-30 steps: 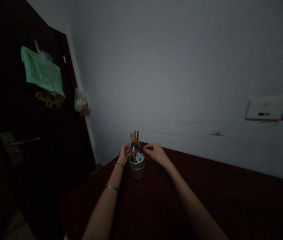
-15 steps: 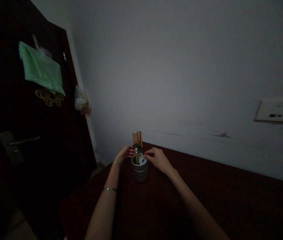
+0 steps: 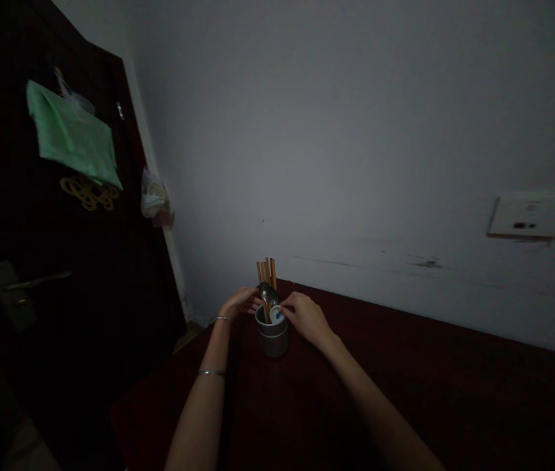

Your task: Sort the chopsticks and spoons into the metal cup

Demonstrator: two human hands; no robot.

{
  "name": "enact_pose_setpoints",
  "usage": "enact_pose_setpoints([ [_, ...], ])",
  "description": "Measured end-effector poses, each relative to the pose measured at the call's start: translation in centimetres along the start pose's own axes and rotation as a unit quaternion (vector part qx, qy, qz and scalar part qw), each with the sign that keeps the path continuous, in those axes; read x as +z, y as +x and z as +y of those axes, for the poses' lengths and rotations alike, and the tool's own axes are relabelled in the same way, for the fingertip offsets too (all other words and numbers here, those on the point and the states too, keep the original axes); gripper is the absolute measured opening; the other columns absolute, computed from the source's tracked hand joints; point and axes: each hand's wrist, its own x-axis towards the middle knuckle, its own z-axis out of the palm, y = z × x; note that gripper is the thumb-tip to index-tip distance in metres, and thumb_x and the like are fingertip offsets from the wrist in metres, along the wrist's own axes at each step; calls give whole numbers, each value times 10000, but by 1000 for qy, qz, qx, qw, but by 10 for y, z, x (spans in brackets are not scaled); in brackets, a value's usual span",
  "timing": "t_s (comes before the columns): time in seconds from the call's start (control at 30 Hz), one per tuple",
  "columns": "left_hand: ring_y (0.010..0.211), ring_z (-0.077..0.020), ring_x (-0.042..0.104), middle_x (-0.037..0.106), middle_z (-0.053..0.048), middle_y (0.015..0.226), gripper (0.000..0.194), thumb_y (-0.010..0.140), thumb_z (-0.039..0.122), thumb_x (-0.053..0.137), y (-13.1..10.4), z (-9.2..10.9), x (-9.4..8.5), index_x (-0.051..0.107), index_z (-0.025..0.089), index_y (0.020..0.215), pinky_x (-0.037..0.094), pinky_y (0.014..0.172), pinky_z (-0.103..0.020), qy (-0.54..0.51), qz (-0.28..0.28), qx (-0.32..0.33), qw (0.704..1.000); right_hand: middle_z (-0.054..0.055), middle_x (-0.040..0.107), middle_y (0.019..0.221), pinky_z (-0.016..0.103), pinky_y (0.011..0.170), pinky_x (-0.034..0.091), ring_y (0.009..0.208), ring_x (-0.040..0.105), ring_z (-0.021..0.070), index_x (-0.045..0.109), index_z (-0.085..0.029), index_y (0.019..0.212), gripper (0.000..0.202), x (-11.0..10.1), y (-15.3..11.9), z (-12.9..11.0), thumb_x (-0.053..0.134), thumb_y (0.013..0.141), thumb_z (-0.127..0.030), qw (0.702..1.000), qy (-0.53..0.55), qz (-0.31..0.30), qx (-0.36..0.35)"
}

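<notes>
A grey metal cup [image 3: 274, 341] stands on the dark table, holding several wooden chopsticks [image 3: 268, 269]. A shiny metal spoon [image 3: 270, 292] leans among them, its bowl upward. At the cup's right rim sits a white ceramic spoon [image 3: 277, 315] with a blue mark. My right hand [image 3: 304, 316] pinches the edge of this ceramic spoon between thumb and fingertips. On the cup's left side, my left hand [image 3: 240, 302] is spread with fingers extended behind the rim; its thumb tip is close to the metal spoon, and whether they touch I cannot tell.
The dark red table [image 3: 355, 386] meets a pale wall [image 3: 336, 144]. A socket plate [image 3: 527, 216] is on the wall at right. At left is a dark door [image 3: 125, 275] with a handle [image 3: 36, 281], a green cloth [image 3: 74, 137] and a plastic bag [image 3: 153, 196] by its frame.
The view has shifted slightly, so everything sits a little further left. Both hands keep nearly the same places about the cup; my right fingers still pinch the ceramic spoon.
</notes>
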Motion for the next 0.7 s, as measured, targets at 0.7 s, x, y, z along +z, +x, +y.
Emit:
enact_pose_setpoints([
  [0.7, 542, -164, 595, 646, -86, 650, 147, 740, 267, 516, -4, 6, 5, 587, 140, 720, 463, 514, -257, -18, 32, 18, 999, 57, 628, 885, 277, 753, 419, 881, 542, 180, 680, -244, 918, 299, -22, 2, -10, 415, 877, -376, 986, 30, 165, -11],
])
